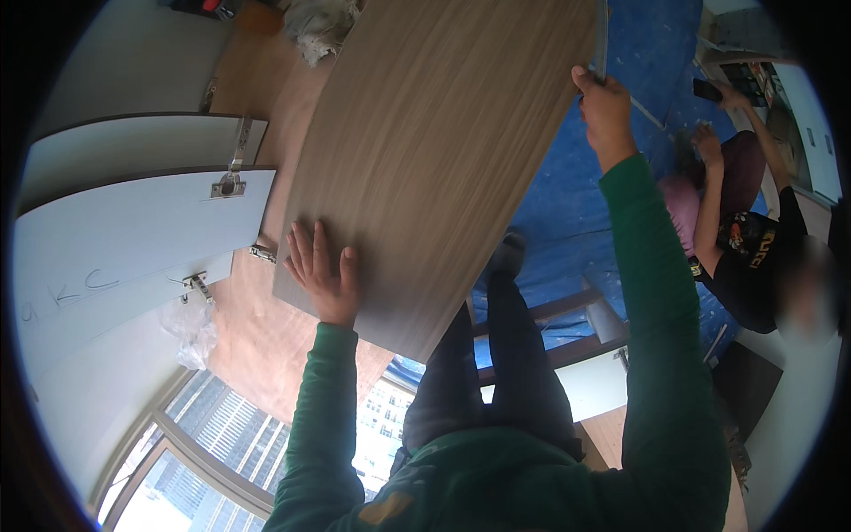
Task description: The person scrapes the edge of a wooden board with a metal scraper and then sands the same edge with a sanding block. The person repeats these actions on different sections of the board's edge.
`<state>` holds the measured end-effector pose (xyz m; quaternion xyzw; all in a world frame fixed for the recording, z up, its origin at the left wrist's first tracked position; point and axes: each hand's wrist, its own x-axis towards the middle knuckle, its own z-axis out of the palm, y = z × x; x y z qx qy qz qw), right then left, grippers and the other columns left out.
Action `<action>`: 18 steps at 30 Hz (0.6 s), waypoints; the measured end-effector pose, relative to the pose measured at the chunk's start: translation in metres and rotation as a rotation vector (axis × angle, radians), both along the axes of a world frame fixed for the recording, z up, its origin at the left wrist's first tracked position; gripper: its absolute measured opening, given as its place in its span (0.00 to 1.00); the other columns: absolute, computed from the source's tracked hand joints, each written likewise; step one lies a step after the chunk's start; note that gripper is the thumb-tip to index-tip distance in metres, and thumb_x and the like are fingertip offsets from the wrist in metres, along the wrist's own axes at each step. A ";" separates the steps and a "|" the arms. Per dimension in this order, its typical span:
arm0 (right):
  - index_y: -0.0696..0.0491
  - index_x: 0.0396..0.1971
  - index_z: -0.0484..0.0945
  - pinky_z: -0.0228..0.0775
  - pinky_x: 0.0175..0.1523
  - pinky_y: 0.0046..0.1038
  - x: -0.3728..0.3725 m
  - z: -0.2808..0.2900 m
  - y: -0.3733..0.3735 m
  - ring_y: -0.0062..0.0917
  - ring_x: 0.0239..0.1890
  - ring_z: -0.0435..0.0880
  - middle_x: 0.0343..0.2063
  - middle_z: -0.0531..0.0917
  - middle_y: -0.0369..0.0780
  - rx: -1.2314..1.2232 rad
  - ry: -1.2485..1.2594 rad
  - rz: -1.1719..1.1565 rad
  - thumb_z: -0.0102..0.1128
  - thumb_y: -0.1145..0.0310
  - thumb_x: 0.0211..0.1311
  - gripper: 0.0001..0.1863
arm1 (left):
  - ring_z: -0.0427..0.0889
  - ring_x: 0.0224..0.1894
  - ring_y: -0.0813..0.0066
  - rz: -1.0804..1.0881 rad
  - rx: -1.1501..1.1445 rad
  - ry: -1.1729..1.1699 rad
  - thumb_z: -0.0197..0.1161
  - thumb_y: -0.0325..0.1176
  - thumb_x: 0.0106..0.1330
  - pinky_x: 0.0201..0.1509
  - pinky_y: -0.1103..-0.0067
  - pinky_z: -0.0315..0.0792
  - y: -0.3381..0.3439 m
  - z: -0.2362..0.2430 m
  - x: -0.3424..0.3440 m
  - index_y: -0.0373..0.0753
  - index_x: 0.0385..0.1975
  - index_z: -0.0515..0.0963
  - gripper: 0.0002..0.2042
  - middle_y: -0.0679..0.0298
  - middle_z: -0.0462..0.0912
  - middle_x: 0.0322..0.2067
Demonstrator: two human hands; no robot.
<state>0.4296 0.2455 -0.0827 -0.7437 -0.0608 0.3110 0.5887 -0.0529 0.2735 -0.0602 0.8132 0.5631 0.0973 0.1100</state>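
Note:
A large brown wood-grain panel [434,151] stretches from the top of the head view down toward my legs, lying at a slant. On its lower left part my left hand [324,275] rests flat, fingers spread. My right hand [607,111] is closed at the panel's far right edge, its thumb on the edge and its other fingers largely hidden. A thin grey strip [602,40] runs along that edge just beyond this hand.
White cabinet doors [142,213] with metal hinges [228,184] stand at left beside a plywood surface [257,328]. A clear plastic bag [188,332] hangs below them. Blue sheeting [567,213] covers the floor. At right, another person [736,222] crouches holding a phone [707,90]. Windows [230,426] are lower left.

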 end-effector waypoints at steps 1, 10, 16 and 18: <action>0.57 0.37 0.82 0.62 0.30 0.24 0.001 -0.001 0.000 0.15 0.25 0.68 0.24 0.74 0.30 -0.049 -0.025 0.006 0.73 0.61 0.67 0.14 | 0.48 0.81 0.45 0.021 0.040 -0.064 0.59 0.52 0.72 0.79 0.43 0.38 0.002 -0.003 -0.014 0.42 0.75 0.65 0.35 0.49 0.54 0.79; 0.60 0.51 0.80 0.63 0.29 0.22 -0.008 -0.013 -0.007 0.16 0.24 0.69 0.30 0.78 0.34 -0.051 -0.166 0.035 0.68 0.57 0.71 0.21 | 0.80 0.60 0.67 0.605 -0.193 -0.766 0.62 0.34 0.74 0.66 0.75 0.71 0.027 -0.006 -0.081 0.30 0.67 0.72 0.24 0.54 0.81 0.60; 0.59 0.55 0.81 0.65 0.31 0.21 -0.024 -0.008 -0.008 0.15 0.25 0.70 0.28 0.79 0.33 -0.100 -0.207 0.082 0.64 0.58 0.74 0.21 | 0.83 0.51 0.69 0.828 -0.054 -0.668 0.65 0.34 0.69 0.58 0.74 0.75 0.017 -0.006 -0.077 0.29 0.54 0.82 0.18 0.54 0.85 0.51; 0.59 0.55 0.81 0.65 0.31 0.21 -0.027 -0.005 -0.008 0.15 0.25 0.70 0.28 0.79 0.33 -0.109 -0.191 0.088 0.62 0.58 0.75 0.21 | 0.83 0.48 0.70 0.862 -0.064 -0.728 0.66 0.34 0.69 0.55 0.75 0.76 0.011 -0.004 -0.072 0.28 0.52 0.83 0.17 0.55 0.86 0.47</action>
